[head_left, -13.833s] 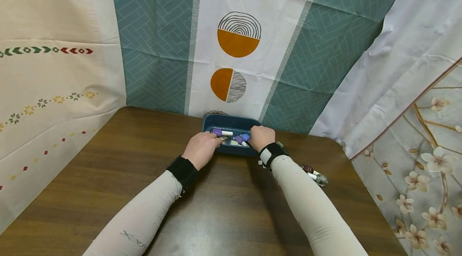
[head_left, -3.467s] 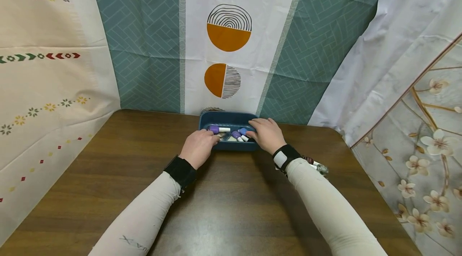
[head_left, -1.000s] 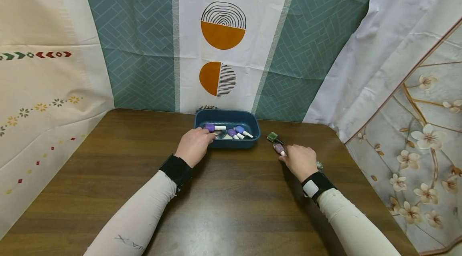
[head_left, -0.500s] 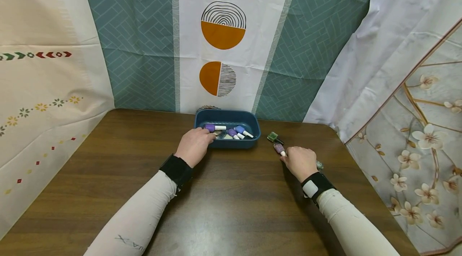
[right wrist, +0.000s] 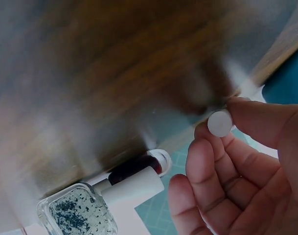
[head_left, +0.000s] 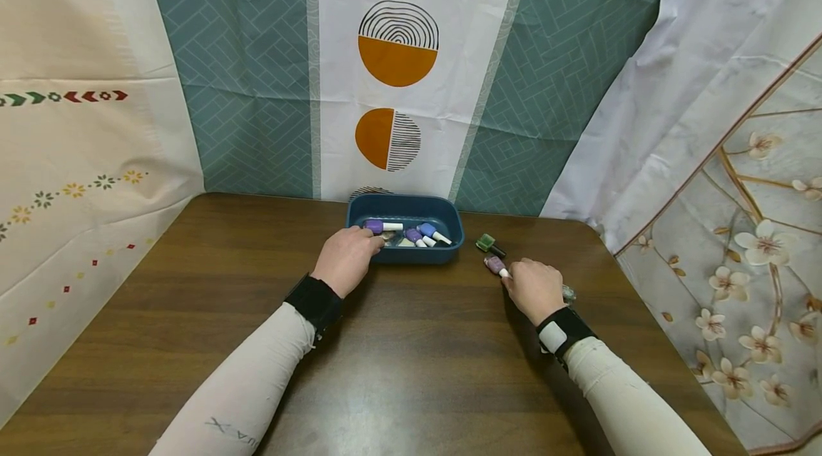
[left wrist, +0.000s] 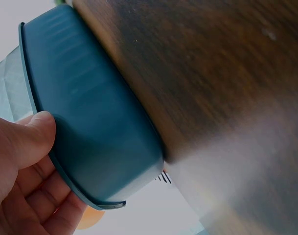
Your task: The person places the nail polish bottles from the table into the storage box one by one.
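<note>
My left hand (head_left: 347, 260) grips the near-left rim of a dark blue plastic bin (head_left: 417, 256); in the left wrist view the thumb (left wrist: 41, 129) lies on its outer wall and the fingers are inside the rim. Several nail polish bottles lie in the bin, among them a purple one (head_left: 374, 226) and a blue one (head_left: 427, 230). On the table right of the bin, my right hand (head_left: 534, 288) pinches the white cap (right wrist: 220, 123) of a mauve nail polish bottle (head_left: 494, 265) between thumb and fingertips. The bottle's body points away, toward the bin.
A green nail polish bottle (head_left: 485, 242) with a dark cap lies between bin and right hand. Beside that hand are a glitter-flecked clear bottle (right wrist: 75, 213) and a dark red one (right wrist: 134, 169). Patterned curtains (head_left: 270, 85) stand behind the wooden table (head_left: 385, 370).
My right hand has moved from the bin's right side to the mauve bottle on the table at the right. Over the last second it barely shifts. My left hand stays on the rim.
</note>
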Action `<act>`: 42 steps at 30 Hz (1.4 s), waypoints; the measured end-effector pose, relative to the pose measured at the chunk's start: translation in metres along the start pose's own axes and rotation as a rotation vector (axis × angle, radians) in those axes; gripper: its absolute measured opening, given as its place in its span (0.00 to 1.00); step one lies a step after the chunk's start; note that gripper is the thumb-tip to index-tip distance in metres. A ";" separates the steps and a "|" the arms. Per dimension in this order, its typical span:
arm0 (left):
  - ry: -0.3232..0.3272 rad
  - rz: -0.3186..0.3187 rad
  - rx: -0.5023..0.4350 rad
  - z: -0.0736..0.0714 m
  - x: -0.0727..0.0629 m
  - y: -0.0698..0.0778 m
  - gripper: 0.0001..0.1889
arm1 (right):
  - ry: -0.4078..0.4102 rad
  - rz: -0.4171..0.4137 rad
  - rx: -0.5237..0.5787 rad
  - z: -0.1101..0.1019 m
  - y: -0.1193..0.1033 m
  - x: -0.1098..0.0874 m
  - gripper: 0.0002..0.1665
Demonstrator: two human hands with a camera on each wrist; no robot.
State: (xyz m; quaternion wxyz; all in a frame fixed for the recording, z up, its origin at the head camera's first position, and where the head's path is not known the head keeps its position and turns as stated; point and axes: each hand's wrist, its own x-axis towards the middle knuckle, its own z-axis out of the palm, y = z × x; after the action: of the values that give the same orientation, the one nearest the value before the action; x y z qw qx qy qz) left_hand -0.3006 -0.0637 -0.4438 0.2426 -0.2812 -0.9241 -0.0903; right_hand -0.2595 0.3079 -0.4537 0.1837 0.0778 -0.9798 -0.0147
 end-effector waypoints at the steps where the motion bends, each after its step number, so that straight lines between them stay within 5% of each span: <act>1: 0.000 0.000 0.000 0.000 0.000 0.000 0.08 | 0.005 -0.002 0.003 0.000 0.000 0.000 0.15; 42: 0.014 0.012 0.004 0.000 0.000 0.001 0.06 | 0.132 -0.066 0.094 -0.034 -0.017 0.018 0.06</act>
State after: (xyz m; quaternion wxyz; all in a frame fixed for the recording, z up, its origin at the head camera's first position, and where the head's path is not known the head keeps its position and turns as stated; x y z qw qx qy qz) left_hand -0.3005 -0.0630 -0.4438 0.2500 -0.2855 -0.9209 -0.0890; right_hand -0.2610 0.2880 -0.4165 0.2436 0.1192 -0.9620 0.0306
